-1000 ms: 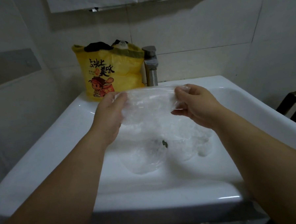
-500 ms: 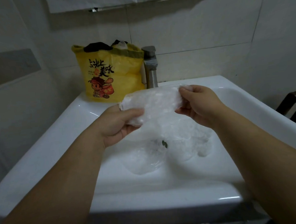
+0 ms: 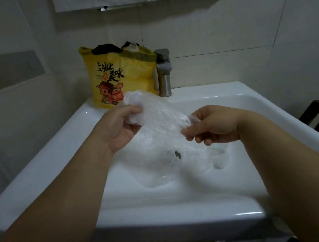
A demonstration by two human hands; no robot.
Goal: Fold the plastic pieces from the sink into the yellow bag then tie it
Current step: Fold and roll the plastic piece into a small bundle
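— Where is the plastic piece (image 3: 160,119) in relation to the grip?

— It is stretched between both hands, above the basin. The left hand (image 3: 118,128) has its fingers curled round the bunched upper end. The right hand (image 3: 218,125) pinches the lower end between thumb and fingers. The sheet slopes down from left to right and sags a little in the middle.

— And the yellow bag (image 3: 134,79)?

— It stands upright on the back ledge of the white sink (image 3: 209,92), just beside the metal tap (image 3: 164,78) and behind the left hand. Its mouth is open, and something dark (image 3: 105,48) pokes out of the top.

— What about the rest of the room?

— Pale tiled wall (image 3: 206,35) rises behind the sink. A dark chair (image 3: 315,112) shows at the right edge. More clear plastic (image 3: 154,176) lies crumpled in the bottom of the basin, around the drain (image 3: 177,155).

— How many of each?

— Two hands, one piece held, one bag, one tap, one sink. The loose plastic in the basin blends into the white bowl, so I cannot tell how many pieces there are.
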